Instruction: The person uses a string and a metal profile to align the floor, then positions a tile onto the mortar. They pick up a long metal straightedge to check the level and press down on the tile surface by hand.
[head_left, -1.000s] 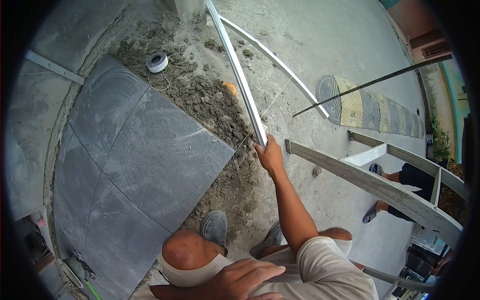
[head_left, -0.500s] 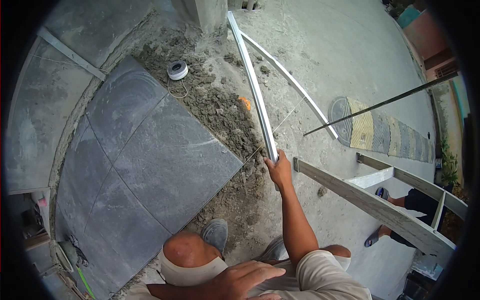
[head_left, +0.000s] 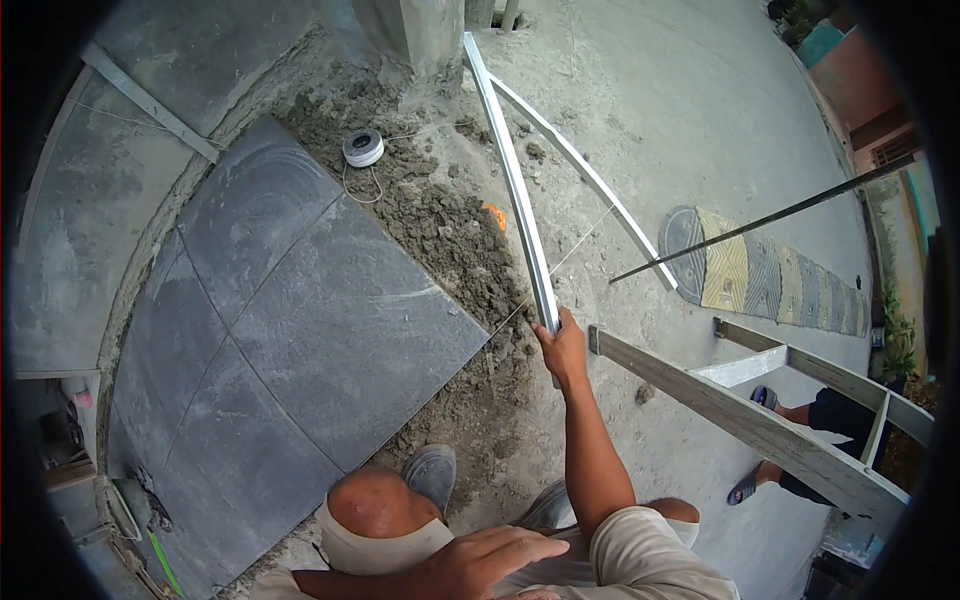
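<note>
My right hand (head_left: 562,348) is closed around the near end of a long silver metal bar (head_left: 515,190). The bar slants away from me toward the base of a concrete pillar (head_left: 430,40). Low in the picture, my left hand (head_left: 490,560) rests by my lap with its fingers stretched out, holding nothing. To the left of the bar lie large dark grey tiles (head_left: 340,300), bordered by loose damp mortar (head_left: 460,250). A second metal bar (head_left: 590,170) lies on the ground to the right.
A white round string reel (head_left: 363,148) sits on the mortar, its line running outward. At right stand a ladder (head_left: 740,420) and a thin dark rod (head_left: 760,215). Another person's sandalled feet (head_left: 755,440) show beyond the ladder. A striped rubber ramp (head_left: 760,265) lies farther off.
The view has shifted slightly, so the ground and tiles sit a little lower and to the right. My right hand keeps its grip on the bar; my left hand has not visibly moved.
</note>
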